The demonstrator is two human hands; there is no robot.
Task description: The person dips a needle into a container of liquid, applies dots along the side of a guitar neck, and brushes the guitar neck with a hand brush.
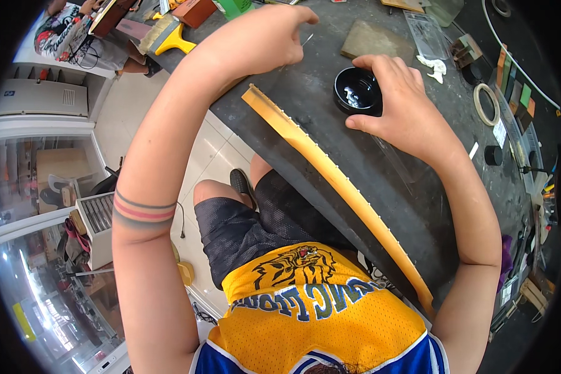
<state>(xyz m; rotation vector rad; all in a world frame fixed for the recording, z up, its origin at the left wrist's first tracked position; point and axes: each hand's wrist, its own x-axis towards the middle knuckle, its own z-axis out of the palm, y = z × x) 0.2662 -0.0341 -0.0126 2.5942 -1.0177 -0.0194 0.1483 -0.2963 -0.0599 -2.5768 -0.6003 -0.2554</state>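
- Black, shiny, round bowl (355, 93) is gripped by the right hand (408, 100). Fingers are bent around its far side and the thumb is put at its near side, so the hand is spread about as wide as the bowl.
- It is held over the dark grey table (305, 93); whether it is lifted cannot be told.
- Left hand (277, 37) is curled. By its fingertips a thin, shiny stick (307, 40) is seen; whether it is pinched cannot be told.
- A long yellow strip with small pale bumps (340, 181) is laid between the arms.
- Past the bowl, a flat brown block (377, 40) is seen.
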